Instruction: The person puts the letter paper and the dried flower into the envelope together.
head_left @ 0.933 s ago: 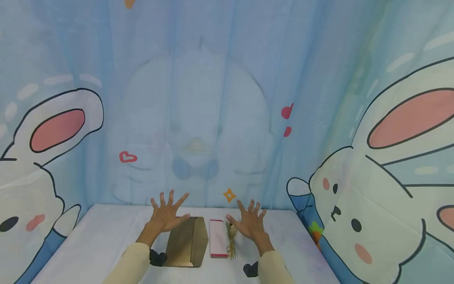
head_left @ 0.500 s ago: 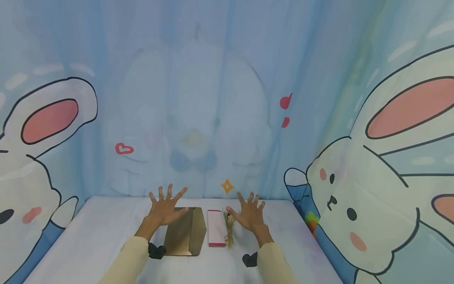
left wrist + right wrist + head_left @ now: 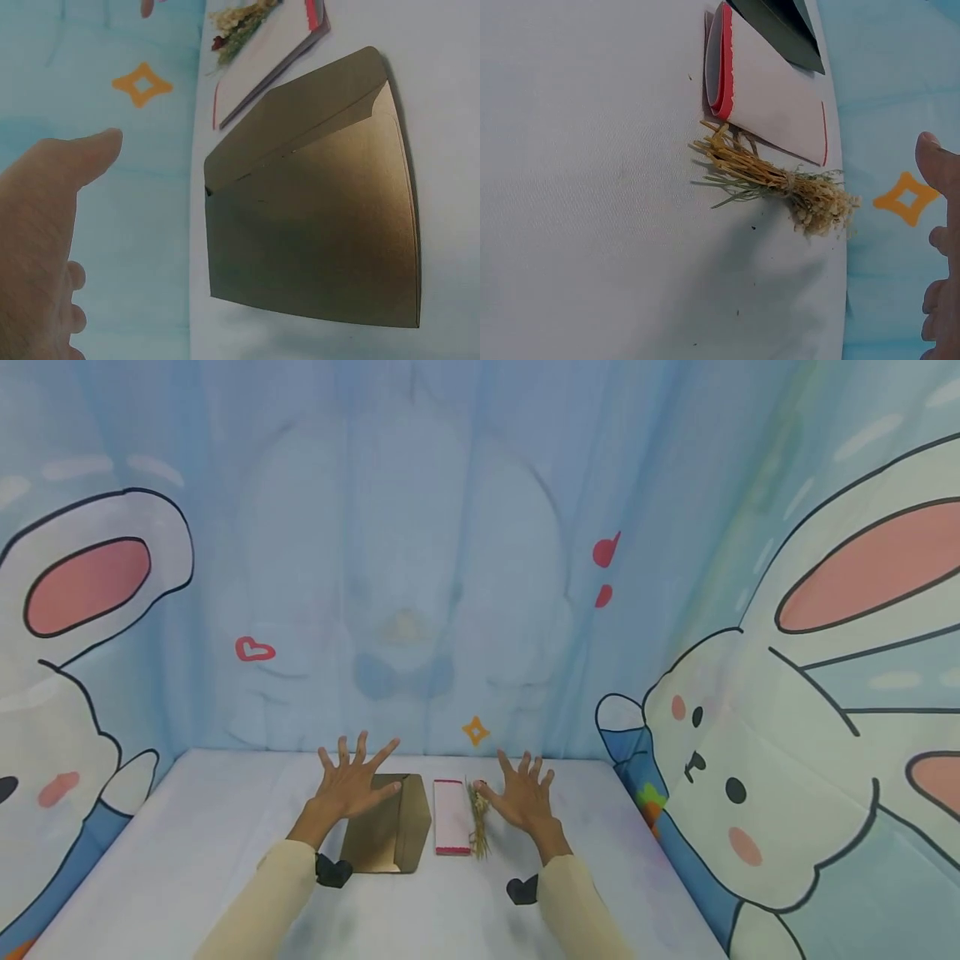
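Note:
My left hand (image 3: 348, 787) is held with fingers spread over the left side of a gold-brown envelope (image 3: 315, 225), holding nothing. The envelope's flap stands unfolded toward the right. Beside it lies a folded white sheet with red edges (image 3: 452, 818), its layers showing in the right wrist view. A small bundle of dried flowers (image 3: 780, 180) lies along the sheet's right side, its stems toward me. My right hand (image 3: 522, 793) hovers just right of the flowers, fingers spread, also holding nothing. Its thumb overlaps the blossoms in the head view.
A white-covered table (image 3: 247, 810) bears these things. Behind it hangs a blue curtain (image 3: 405, 527) with printed rabbits, close to the table's far edge. Dark heart-shaped pieces (image 3: 522, 890) sit at both sleeve cuffs.
The head view has tilted down a little, so the table and everything on it appear higher. Both hands keep their spread pose, and the objects stay where they lie.

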Demonstrator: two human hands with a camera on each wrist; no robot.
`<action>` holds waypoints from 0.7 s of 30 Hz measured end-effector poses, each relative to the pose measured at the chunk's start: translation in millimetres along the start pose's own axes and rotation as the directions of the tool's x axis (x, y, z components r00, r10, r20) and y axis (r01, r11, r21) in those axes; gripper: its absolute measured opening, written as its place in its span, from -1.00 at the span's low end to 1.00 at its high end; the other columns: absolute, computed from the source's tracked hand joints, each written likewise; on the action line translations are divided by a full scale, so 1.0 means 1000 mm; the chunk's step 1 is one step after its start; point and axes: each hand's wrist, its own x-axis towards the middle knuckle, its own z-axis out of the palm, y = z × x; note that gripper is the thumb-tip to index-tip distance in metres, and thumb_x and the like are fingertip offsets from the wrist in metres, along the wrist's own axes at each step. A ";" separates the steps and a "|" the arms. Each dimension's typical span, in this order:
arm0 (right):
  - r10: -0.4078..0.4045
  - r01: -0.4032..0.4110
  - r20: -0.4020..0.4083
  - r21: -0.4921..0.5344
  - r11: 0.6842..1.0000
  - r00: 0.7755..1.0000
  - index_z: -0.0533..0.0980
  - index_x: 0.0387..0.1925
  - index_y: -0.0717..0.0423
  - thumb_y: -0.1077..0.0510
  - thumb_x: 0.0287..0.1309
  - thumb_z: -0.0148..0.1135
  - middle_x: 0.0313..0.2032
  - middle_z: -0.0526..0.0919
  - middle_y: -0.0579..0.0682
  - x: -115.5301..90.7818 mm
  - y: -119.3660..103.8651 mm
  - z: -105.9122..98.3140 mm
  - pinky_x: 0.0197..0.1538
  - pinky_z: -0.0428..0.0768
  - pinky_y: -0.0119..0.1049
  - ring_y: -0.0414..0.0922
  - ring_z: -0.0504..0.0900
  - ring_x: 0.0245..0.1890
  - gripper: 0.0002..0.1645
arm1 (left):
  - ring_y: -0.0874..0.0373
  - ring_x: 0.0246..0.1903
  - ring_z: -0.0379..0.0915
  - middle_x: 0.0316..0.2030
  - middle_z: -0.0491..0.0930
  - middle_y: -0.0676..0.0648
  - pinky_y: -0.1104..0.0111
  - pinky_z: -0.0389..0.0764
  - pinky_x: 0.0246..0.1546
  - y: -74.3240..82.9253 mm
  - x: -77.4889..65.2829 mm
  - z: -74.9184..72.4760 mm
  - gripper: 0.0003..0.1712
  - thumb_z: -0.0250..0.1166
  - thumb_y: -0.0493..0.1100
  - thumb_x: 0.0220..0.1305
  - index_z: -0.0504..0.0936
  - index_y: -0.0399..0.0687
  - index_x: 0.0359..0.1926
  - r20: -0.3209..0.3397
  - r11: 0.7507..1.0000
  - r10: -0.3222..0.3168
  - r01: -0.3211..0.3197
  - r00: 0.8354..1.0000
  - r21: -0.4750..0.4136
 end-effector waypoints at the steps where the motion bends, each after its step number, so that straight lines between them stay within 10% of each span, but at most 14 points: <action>1: 0.001 -0.001 -0.004 0.001 1.000 1.000 0.26 0.69 0.07 -0.48 0.38 0.21 0.59 0.14 0.64 0.000 0.000 0.001 0.54 -0.10 0.69 0.67 0.04 0.62 0.12 | -0.80 0.61 -0.31 0.71 -0.14 -0.54 -0.74 -0.30 0.40 0.001 0.000 0.000 -0.09 0.22 0.29 0.56 0.14 0.18 0.75 0.008 1.000 -0.004 0.004 1.000 0.003; 11: 0.018 -0.017 -0.094 0.004 1.000 0.995 0.49 0.51 0.16 -0.27 0.47 0.28 0.45 0.51 0.46 -0.007 0.002 0.008 0.50 0.24 0.54 0.46 0.43 0.50 -0.17 | -0.83 0.59 -0.28 0.70 -0.11 -0.55 -0.73 -0.29 0.41 -0.001 -0.005 0.014 -0.08 0.20 0.36 0.53 0.18 0.20 0.73 -0.006 1.000 0.014 -0.014 1.000 -0.019; 16: 0.054 -0.051 -0.291 0.017 0.999 0.955 0.76 0.14 0.18 -0.05 0.47 0.38 -0.09 0.88 0.17 -0.008 -0.006 0.011 0.01 0.71 0.20 0.18 0.84 -0.10 -0.56 | -0.84 0.57 -0.19 0.68 -0.04 -0.55 -0.74 -0.25 0.40 -0.004 -0.009 0.024 -0.10 0.23 0.35 0.52 0.21 0.24 0.72 -0.008 1.000 0.012 -0.012 1.000 -0.013; 21: 0.086 -0.047 -0.323 0.124 0.991 0.942 0.82 -0.30 0.20 0.01 0.36 0.50 -0.50 0.82 0.04 -0.008 -0.017 0.017 -0.29 0.64 -0.03 -0.06 0.69 -0.52 -0.70 | -0.82 0.57 -0.13 0.68 0.00 -0.55 -0.74 -0.20 0.39 -0.002 -0.015 0.033 -0.17 0.27 0.24 0.54 0.28 0.25 0.70 0.023 1.000 -0.001 0.001 1.000 -0.012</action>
